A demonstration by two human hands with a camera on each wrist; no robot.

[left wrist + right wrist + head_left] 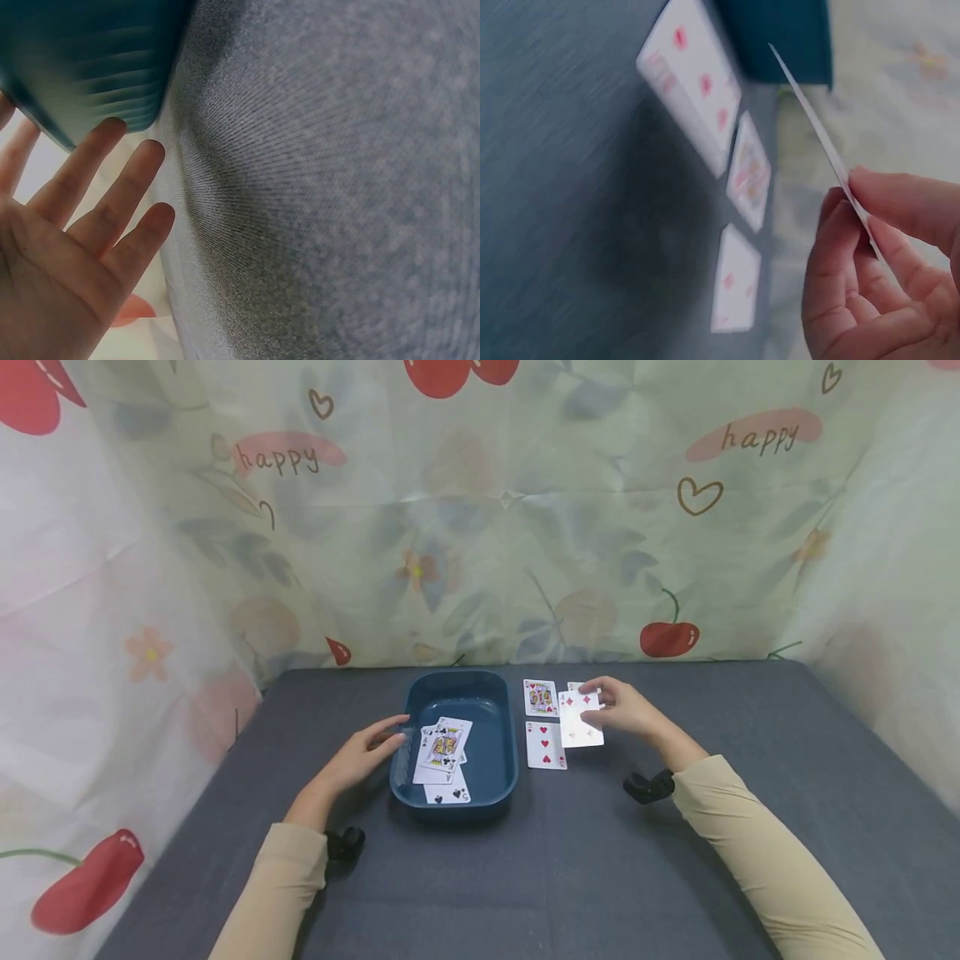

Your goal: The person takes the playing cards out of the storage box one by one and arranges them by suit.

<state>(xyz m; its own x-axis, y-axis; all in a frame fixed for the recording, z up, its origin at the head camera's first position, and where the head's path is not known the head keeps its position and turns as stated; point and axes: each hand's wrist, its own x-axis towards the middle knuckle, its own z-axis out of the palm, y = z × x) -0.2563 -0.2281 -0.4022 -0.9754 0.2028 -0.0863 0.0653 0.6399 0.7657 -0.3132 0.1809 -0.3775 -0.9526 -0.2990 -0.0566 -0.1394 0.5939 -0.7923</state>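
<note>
A dark blue rectangular tray [493, 743] has several black-suit playing cards [444, 747] overlapping inside it, a face card on top. At its left rim is my left hand [358, 760], fingers extended; in the left wrist view, the fingertips overlap the tray wall [112, 60]. Right of the tray, my right hand [628, 708] pinches a playing card with red diamonds [581, 731] between thumb and fingers. The right wrist view has that card [810, 116] almost edge-on, raised over the table. Below it lie a king of hearts [540, 698] and a three of hearts [546, 746].
Another card [574, 686] lies mostly hidden behind the held one; the right wrist view exposes its red marks. A dark grey cloth covers the table [480, 893]. Printed curtains [480, 577] enclose the back and sides. Black wrist devices [649, 787] are on both arms.
</note>
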